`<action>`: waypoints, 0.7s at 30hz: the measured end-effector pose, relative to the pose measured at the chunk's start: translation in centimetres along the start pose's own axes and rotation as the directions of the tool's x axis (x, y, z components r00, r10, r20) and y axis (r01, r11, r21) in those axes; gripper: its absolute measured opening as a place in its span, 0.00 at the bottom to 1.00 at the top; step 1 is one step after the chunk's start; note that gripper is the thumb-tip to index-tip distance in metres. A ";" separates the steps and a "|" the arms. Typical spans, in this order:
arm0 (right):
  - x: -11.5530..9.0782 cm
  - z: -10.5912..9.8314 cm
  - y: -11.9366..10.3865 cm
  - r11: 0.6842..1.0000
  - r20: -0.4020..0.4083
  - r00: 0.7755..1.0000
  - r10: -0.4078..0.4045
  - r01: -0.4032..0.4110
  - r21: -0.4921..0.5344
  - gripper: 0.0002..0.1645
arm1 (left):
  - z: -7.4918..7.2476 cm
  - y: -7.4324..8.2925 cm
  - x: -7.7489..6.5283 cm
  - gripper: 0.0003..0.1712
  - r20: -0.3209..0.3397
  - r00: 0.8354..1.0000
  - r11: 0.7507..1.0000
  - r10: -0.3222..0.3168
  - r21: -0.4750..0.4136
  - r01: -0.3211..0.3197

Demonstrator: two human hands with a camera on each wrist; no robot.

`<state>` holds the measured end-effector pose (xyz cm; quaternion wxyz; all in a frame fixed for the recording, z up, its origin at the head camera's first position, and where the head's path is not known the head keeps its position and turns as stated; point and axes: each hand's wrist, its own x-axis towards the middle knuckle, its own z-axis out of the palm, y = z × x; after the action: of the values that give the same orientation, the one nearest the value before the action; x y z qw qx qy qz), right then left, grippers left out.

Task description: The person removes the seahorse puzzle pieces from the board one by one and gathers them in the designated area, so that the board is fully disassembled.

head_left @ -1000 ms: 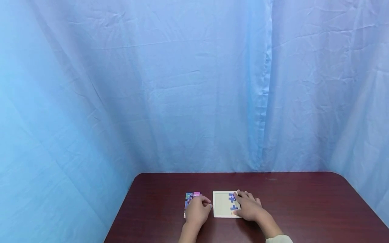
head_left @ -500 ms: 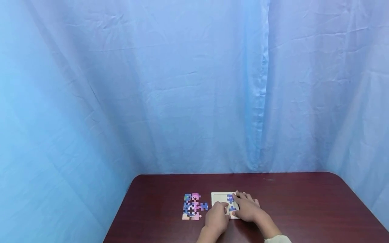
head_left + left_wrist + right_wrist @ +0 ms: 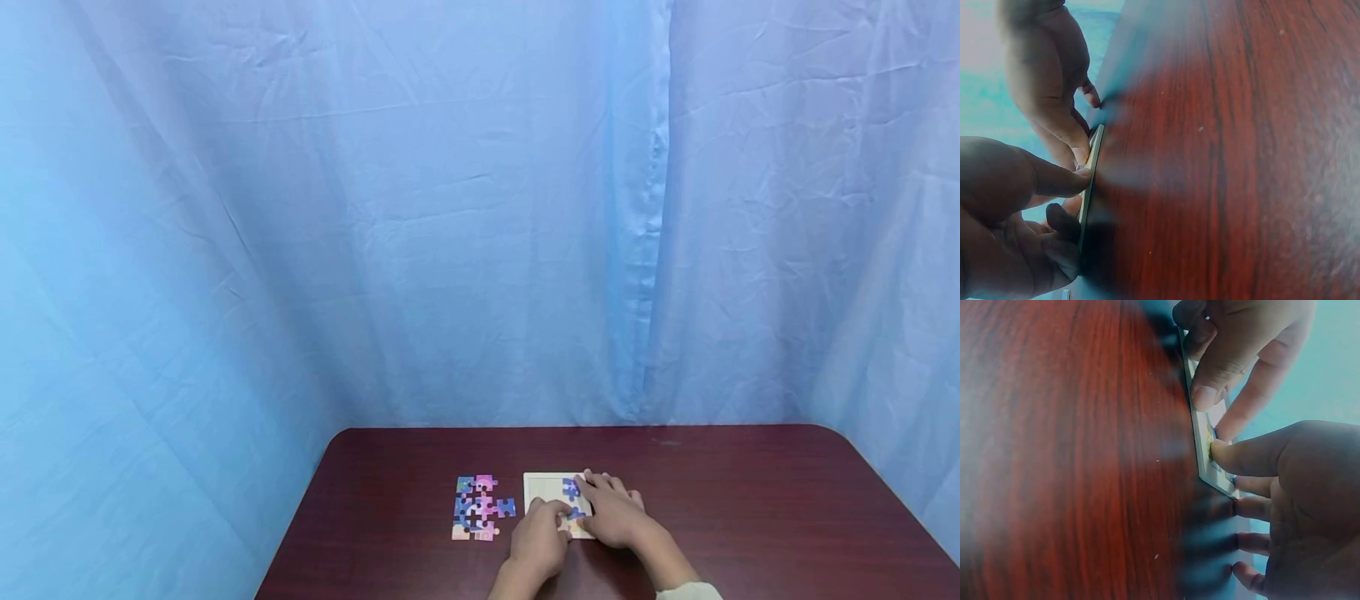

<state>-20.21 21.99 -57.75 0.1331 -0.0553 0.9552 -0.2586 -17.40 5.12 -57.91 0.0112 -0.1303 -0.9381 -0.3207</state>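
A white puzzle tray [image 3: 542,487] lies on the dark red table [image 3: 750,508], seen edge-on in the wrist views as tray [image 3: 1092,164] and tray [image 3: 1196,434]. Blue puzzle pieces [image 3: 572,490] sit in its right part. My left hand [image 3: 538,540] has its curled fingertips on a pale piece [image 3: 566,524] at the tray's near edge, and its thumb [image 3: 1054,179] touches the rim. My right hand [image 3: 611,515] rests flat over the tray's right side, thumb [image 3: 1244,456] pressing the tray's edge. A cluster of pink and blue loose pieces [image 3: 480,508] lies left of the tray.
A blue curtain [image 3: 480,217] hangs behind and beside the table. The table's rounded back corners and left edge [image 3: 300,517] are in view. Bare tabletop stretches to the right of my hands.
My left hand has left the loose pieces and moved right to the tray's near edge, uncovering the cluster. My right hand has stayed on the tray.
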 end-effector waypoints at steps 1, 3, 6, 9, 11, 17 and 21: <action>0.0 0.0 0.0 1.000 -0.008 1.000 -0.007 0.007 0.006 0.40 | 0.0 0.0 0.0 0.17 -0.003 1.000 1.000 0.003 -0.004 -0.003; -0.1 0.0 0.1 1.000 -0.018 1.000 -0.024 0.024 0.004 0.38 | -0.1 0.0 0.0 0.17 -0.006 1.000 1.000 0.010 0.001 -0.010; -0.3 0.2 0.2 0.999 -0.040 0.998 -0.052 0.052 0.001 0.36 | -0.1 0.0 0.0 0.18 0.007 1.000 1.000 0.002 0.002 -0.002; -0.3 0.3 0.4 0.998 -0.042 0.997 -0.060 0.059 -0.016 0.33 | -0.1 -0.1 0.1 0.18 0.019 1.000 1.000 -0.005 0.001 0.005; -0.3 0.3 0.3 0.999 -0.027 0.998 -0.048 0.047 -0.011 0.32 | 0.0 -0.1 0.1 0.18 0.019 1.000 1.000 -0.003 -0.001 0.003; 0.0 -0.1 0.1 1.000 0.010 1.000 -0.013 0.013 0.000 0.32 | -0.2 0.0 0.2 0.18 0.018 1.000 1.000 0.004 -0.005 -0.004; -0.1 -0.2 0.1 1.000 0.005 1.000 -0.019 0.019 0.003 0.33 | -0.2 0.0 0.2 0.18 0.026 1.000 1.000 -0.009 -0.011 0.009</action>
<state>-20.20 22.16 -57.62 0.1330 -0.0646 0.9539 -0.2612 -17.58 5.06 -57.72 -0.0028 -0.1303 -0.9370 -0.3242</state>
